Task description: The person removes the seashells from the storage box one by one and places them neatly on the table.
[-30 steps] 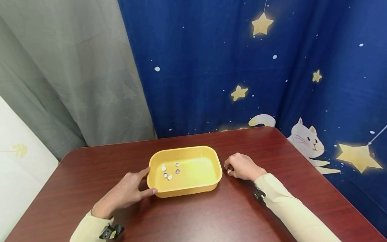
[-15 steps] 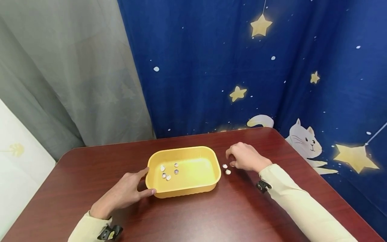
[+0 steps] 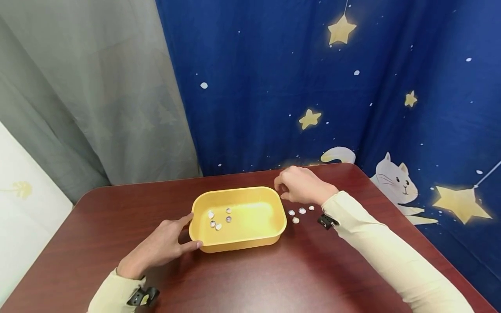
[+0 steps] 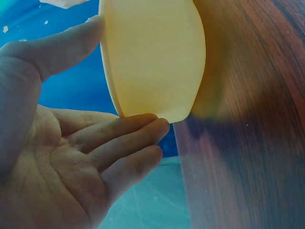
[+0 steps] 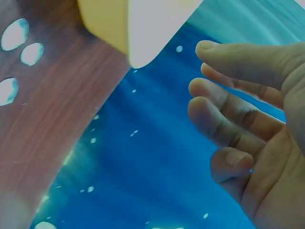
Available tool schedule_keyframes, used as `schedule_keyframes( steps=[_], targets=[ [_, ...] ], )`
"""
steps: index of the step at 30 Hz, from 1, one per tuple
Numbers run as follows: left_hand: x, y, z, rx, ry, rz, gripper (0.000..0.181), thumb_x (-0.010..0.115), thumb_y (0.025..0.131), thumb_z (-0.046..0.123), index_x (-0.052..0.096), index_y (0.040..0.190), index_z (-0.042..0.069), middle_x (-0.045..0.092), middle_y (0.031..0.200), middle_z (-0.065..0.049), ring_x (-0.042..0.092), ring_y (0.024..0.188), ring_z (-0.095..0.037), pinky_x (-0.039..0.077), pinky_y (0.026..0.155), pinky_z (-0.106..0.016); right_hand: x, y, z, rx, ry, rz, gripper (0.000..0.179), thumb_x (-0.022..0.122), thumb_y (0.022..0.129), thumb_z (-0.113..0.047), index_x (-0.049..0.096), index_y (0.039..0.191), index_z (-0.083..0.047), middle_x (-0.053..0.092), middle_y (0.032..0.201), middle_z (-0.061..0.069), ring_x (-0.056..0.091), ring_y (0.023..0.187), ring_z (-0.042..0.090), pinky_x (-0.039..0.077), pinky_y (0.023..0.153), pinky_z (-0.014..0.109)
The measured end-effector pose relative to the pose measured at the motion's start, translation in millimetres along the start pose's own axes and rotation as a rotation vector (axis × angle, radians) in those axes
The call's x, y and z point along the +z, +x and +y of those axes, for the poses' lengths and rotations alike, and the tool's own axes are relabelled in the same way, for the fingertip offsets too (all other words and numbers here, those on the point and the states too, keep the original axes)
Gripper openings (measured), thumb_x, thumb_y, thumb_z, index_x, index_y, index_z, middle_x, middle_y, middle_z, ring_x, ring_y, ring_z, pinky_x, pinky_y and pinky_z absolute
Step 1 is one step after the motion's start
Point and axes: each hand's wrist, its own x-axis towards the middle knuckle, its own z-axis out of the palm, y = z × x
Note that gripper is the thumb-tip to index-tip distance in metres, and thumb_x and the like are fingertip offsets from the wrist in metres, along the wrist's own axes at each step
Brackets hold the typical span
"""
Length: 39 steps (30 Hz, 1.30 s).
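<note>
A yellow plastic basin [image 3: 250,245] stands on the table, with several small clear gems [image 3: 218,226] lying in its left half. My left hand [image 3: 158,243] rests against its left end, thumb and fairly straight fingers spread at the rim; in the left wrist view its fingertips touch the yellow wall. Over the table beyond the basin's back right corner is my right hand [image 3: 303,184], fingers loosely bent. The right wrist view shows nothing between thumb and fingers. Several more shiny gems [image 3: 295,220] lie on the table right of the basin, also as bright ovals [image 5: 32,54] in the right wrist view.
The dark red wooden table [image 3: 242,282] has a rounded back edge. Behind it hang a grey curtain [image 3: 117,95] and a blue curtain [image 3: 254,87] with stars and a cat. Black wrist straps [image 3: 144,298] sit at both cuffs.
My right hand has lifted away from the gems, leaving several on the table right of the basin, and moved back and left toward the basin's far corner. The left hand stays at the basin.
</note>
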Motion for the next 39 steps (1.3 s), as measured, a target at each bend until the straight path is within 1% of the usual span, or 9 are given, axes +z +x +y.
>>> schedule_keyframes(
  steps=[6, 11, 15, 17, 23, 28, 31, 35, 39],
  targets=[
    [-1.0, 0.2, -0.8, 0.001, -0.001, -0.001, 0.084, 0.078, 0.085, 0.042, 0.046, 0.144, -0.009, 0.067, 0.131, -0.020, 0.067, 0.118, -0.028, 0.055, 0.097, -0.050, -10.8, 19.3, -14.1, -0.081, 0.004, -0.043, 0.013, 0.080, 0.082, -0.014, 0.077, 0.093, -0.019, 0.059, 0.069, -0.008, 0.053, 0.069, 0.011, 0.046, 0.062, 0.024],
    [-1.3, 0.0, 0.1, 0.021, -0.003, 0.012, 0.083, 0.078, 0.085, 0.041, 0.046, 0.145, -0.007, 0.069, 0.129, -0.017, 0.069, 0.116, -0.026, 0.056, 0.096, -0.047, -13.4, 36.6, -26.4, -0.126, 0.026, -0.080, 0.016, 0.079, 0.083, -0.014, 0.077, 0.099, -0.018, 0.066, 0.077, -0.006, 0.057, 0.073, 0.011, 0.051, 0.067, 0.026],
    [-1.4, -0.2, 0.6, 0.027, -0.001, 0.008, 0.085, 0.079, 0.085, 0.043, 0.046, 0.145, -0.008, 0.068, 0.129, -0.018, 0.069, 0.116, -0.027, 0.057, 0.095, -0.048, -11.0, 51.0, -39.0, -0.162, 0.051, -0.117, 0.018, 0.077, 0.085, -0.014, 0.077, 0.102, -0.018, 0.069, 0.083, -0.005, 0.059, 0.077, 0.011, 0.053, 0.071, 0.028],
    [-1.4, -0.5, 0.7, 0.016, -0.002, 0.007, 0.086, 0.078, 0.085, 0.044, 0.046, 0.145, -0.008, 0.068, 0.130, -0.019, 0.068, 0.117, -0.027, 0.056, 0.096, -0.048, -8.4, 58.1, -45.5, -0.176, 0.059, -0.136, 0.018, 0.077, 0.085, -0.014, 0.077, 0.103, -0.018, 0.070, 0.084, -0.003, 0.060, 0.077, 0.011, 0.053, 0.071, 0.027],
    [-1.2, -1.1, -0.6, 0.023, -0.004, 0.012, 0.084, 0.078, 0.085, 0.044, 0.047, 0.144, -0.007, 0.069, 0.127, -0.017, 0.069, 0.115, -0.025, 0.056, 0.095, -0.047, 2.0, 76.5, -63.1, -0.190, 0.075, -0.194, 0.020, 0.076, 0.087, -0.015, 0.076, 0.107, -0.020, 0.069, 0.086, -0.004, 0.059, 0.077, 0.010, 0.052, 0.069, 0.023],
    [-1.0, -1.0, -1.4, 0.027, -0.001, 0.009, 0.085, 0.079, 0.084, 0.046, 0.048, 0.143, -0.009, 0.069, 0.127, -0.019, 0.069, 0.114, -0.026, 0.057, 0.094, -0.047, 13.0, 90.4, -74.0, -0.224, 0.076, -0.207, 0.020, 0.076, 0.088, -0.015, 0.076, 0.107, -0.018, 0.072, 0.092, -0.002, 0.060, 0.078, 0.010, 0.051, 0.069, 0.022],
    [-1.3, -0.9, -1.5, 0.026, -0.002, 0.007, 0.086, 0.078, 0.084, 0.046, 0.048, 0.142, -0.009, 0.069, 0.127, -0.019, 0.069, 0.113, -0.026, 0.057, 0.094, -0.047, 21.1, 99.0, -79.5, -0.238, 0.061, -0.209, 0.020, 0.078, 0.087, -0.020, 0.077, 0.107, -0.018, 0.074, 0.095, -0.001, 0.060, 0.079, 0.009, 0.052, 0.069, 0.022],
    [-1.5, -0.8, -1.9, 0.041, 0.006, 0.019, 0.084, 0.078, 0.084, 0.045, 0.049, 0.142, -0.008, 0.070, 0.125, -0.018, 0.070, 0.113, -0.025, 0.057, 0.093, -0.046, 32.8, 109.9, -86.2, -0.230, 0.052, -0.229, 0.021, 0.080, 0.086, -0.022, 0.077, 0.107, -0.018, 0.072, 0.093, -0.004, 0.061, 0.079, 0.009, 0.052, 0.070, 0.022],
    [-1.2, -0.7, -2.4, 0.052, 0.006, 0.022, 0.083, 0.078, 0.085, 0.044, 0.049, 0.142, -0.008, 0.070, 0.125, -0.018, 0.070, 0.112, -0.026, 0.057, 0.092, -0.046, 43.9, 119.1, -93.5, -0.210, 0.067, -0.261, 0.021, 0.078, 0.087, -0.017, 0.077, 0.108, -0.019, 0.070, 0.093, -0.005, 0.061, 0.081, 0.009, 0.052, 0.069, 0.021]
  ],
)
